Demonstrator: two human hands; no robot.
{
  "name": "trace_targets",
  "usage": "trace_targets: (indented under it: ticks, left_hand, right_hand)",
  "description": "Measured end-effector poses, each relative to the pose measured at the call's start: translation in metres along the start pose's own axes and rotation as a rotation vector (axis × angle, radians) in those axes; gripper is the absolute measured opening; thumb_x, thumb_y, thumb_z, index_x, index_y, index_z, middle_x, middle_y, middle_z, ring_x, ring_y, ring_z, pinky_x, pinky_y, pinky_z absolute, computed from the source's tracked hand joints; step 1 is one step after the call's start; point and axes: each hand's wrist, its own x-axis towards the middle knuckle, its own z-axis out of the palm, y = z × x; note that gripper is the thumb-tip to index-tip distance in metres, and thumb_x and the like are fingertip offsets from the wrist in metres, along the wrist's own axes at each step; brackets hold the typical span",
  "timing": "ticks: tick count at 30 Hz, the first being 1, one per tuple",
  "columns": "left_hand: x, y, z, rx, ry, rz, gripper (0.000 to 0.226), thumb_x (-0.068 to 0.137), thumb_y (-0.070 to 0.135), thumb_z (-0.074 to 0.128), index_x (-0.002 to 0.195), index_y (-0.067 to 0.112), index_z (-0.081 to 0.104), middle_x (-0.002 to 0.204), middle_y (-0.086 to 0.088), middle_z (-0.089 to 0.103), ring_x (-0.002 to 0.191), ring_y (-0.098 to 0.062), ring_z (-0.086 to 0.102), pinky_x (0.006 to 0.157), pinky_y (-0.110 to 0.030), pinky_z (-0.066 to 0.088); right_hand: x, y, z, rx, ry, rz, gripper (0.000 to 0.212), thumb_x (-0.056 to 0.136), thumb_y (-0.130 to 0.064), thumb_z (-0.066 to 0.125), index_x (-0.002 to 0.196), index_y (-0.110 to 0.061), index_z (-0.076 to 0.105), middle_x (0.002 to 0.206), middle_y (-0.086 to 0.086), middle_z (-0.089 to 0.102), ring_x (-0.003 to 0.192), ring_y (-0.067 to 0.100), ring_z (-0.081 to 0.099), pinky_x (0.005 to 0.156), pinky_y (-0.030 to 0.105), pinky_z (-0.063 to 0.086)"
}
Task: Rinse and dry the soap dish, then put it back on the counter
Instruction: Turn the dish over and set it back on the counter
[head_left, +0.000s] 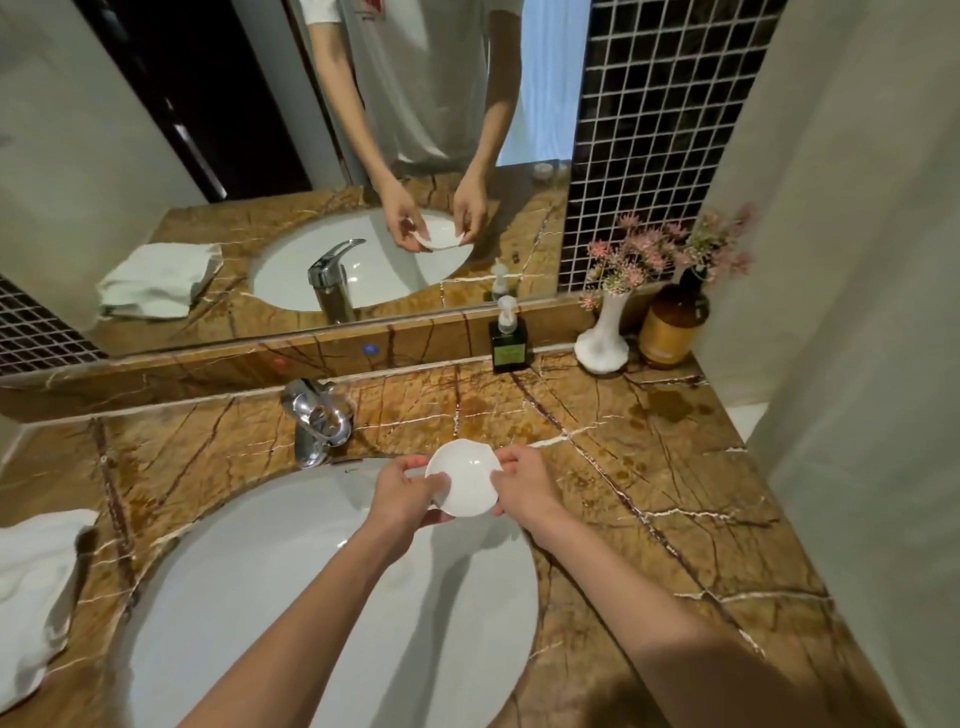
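While my forearms reach out over the near sink (218, 597), my left hand (402, 499) and right hand (522, 488) hold the soap dish (462, 483) between them, fingers (501, 460) closed on its opposite rims, just above the sink's far edge where it meets the desk (649, 493). The dish looks white and bare, and no water runs from the faucet (317, 421) beyond it to the left, so I judge I am at the start of the rinse or between rinse and dry; I cannot tell which. The next move calls for either the faucet lever or the towel (36, 587) lying on the left.
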Motion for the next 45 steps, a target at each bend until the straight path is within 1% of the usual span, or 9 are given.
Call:
trace_targets:
  ticks: [4, 9, 13, 19, 26, 30, 34, 41, 45]
  left_hand:
    - [0.013, 0.001, 0.003, -0.068, -0.034, -0.046, 0.038, 0.080, -0.001, 0.066, 0.114, 0.006, 0.050, 0.106, -0.026, 0.063, 0.081, -0.036, 0.070, 0.056, -0.042, 0.061]
    - [0.025, -0.001, 0.015, -0.101, -0.089, -0.083, 0.030, 0.084, -0.002, 0.063, 0.109, 0.003, 0.047, 0.094, -0.027, 0.067, 0.068, -0.032, 0.069, 0.057, -0.042, 0.061]
    - [0.037, 0.006, 0.020, -0.051, -0.027, -0.039, 0.017, 0.085, -0.005, 0.059, 0.087, 0.010, 0.050, 0.085, -0.019, 0.066, 0.063, -0.031, 0.070, 0.052, -0.035, 0.060]
    - [0.050, 0.011, 0.018, 0.020, -0.011, -0.003, 0.021, 0.084, -0.003, 0.061, 0.090, 0.013, 0.048, 0.079, -0.014, 0.067, 0.053, -0.023, 0.069, 0.049, -0.034, 0.058]
    - [0.072, 0.023, 0.010, 0.171, -0.043, 0.123, 0.037, 0.084, 0.010, 0.068, 0.118, 0.010, 0.053, 0.092, -0.014, 0.064, 0.079, -0.029, 0.068, 0.051, -0.031, 0.058]
    - [0.084, 0.030, 0.010, 0.161, -0.018, 0.096, 0.018, 0.086, 0.006, 0.065, 0.103, 0.002, 0.061, 0.096, -0.018, 0.065, 0.070, -0.028, 0.068, 0.044, -0.032, 0.058]
    - [0.093, 0.030, 0.012, 0.116, -0.003, -0.005, 0.012, 0.083, -0.006, 0.063, 0.076, 0.003, 0.057, 0.087, -0.018, 0.063, 0.056, -0.026, 0.068, 0.045, -0.032, 0.059]
    - [0.094, 0.018, 0.033, -0.171, 0.122, -0.118, 0.007, 0.083, -0.011, 0.057, 0.089, -0.007, 0.059, 0.085, -0.015, 0.063, 0.057, -0.022, 0.067, 0.043, -0.023, 0.055]
    - [0.094, 0.019, 0.047, -0.313, 0.199, -0.167, 0.010, 0.083, -0.011, 0.056, 0.088, -0.002, 0.054, 0.078, -0.009, 0.058, 0.057, -0.022, 0.064, 0.041, -0.022, 0.054]
  right_hand:
    - [0.007, -0.002, 0.006, 0.150, 0.059, 0.073, 0.027, 0.087, 0.001, 0.050, 0.112, -0.006, 0.057, 0.103, 0.011, 0.062, 0.077, 0.028, 0.065, 0.036, 0.015, 0.041]
    - [0.019, -0.009, 0.015, 0.363, 0.095, 0.181, 0.032, 0.083, 0.007, 0.049, 0.113, -0.003, 0.054, 0.107, 0.018, 0.064, 0.055, 0.017, 0.062, 0.042, 0.020, 0.047]
    - [0.025, -0.014, 0.022, 0.465, 0.060, 0.200, 0.050, 0.079, 0.014, 0.050, 0.123, -0.010, 0.043, 0.116, 0.013, 0.050, 0.071, 0.019, 0.062, 0.049, 0.022, 0.055]
    - [0.039, -0.017, 0.017, 0.261, 0.033, 0.102, 0.053, 0.080, 0.011, 0.048, 0.127, -0.014, 0.050, 0.122, 0.014, 0.054, 0.084, 0.027, 0.064, 0.060, 0.031, 0.061]
    - [0.072, -0.037, -0.006, -0.290, -0.009, -0.162, 0.056, 0.080, 0.007, 0.052, 0.130, -0.017, 0.053, 0.115, 0.009, 0.058, 0.107, 0.028, 0.054, 0.086, 0.041, 0.053]
    - [0.090, -0.046, -0.008, -0.444, -0.031, -0.201, 0.051, 0.082, 0.005, 0.055, 0.129, -0.015, 0.055, 0.094, 0.001, 0.054, 0.095, 0.022, 0.053, 0.084, 0.036, 0.049]
    - [0.101, -0.047, -0.004, -0.403, 0.031, -0.186, 0.037, 0.087, -0.004, 0.058, 0.122, -0.016, 0.059, 0.097, 0.006, 0.062, 0.101, 0.027, 0.059, 0.087, 0.040, 0.052]
    - [0.102, -0.038, 0.011, -0.249, 0.156, -0.119, 0.038, 0.093, -0.026, 0.057, 0.129, -0.018, 0.053, 0.124, 0.007, 0.057, 0.099, 0.018, 0.055, 0.081, 0.030, 0.047]
    - [0.101, -0.036, 0.010, -0.312, 0.153, -0.072, 0.029, 0.092, -0.013, 0.053, 0.120, -0.013, 0.058, 0.103, 0.003, 0.054, 0.085, 0.021, 0.064, 0.068, 0.035, 0.056]
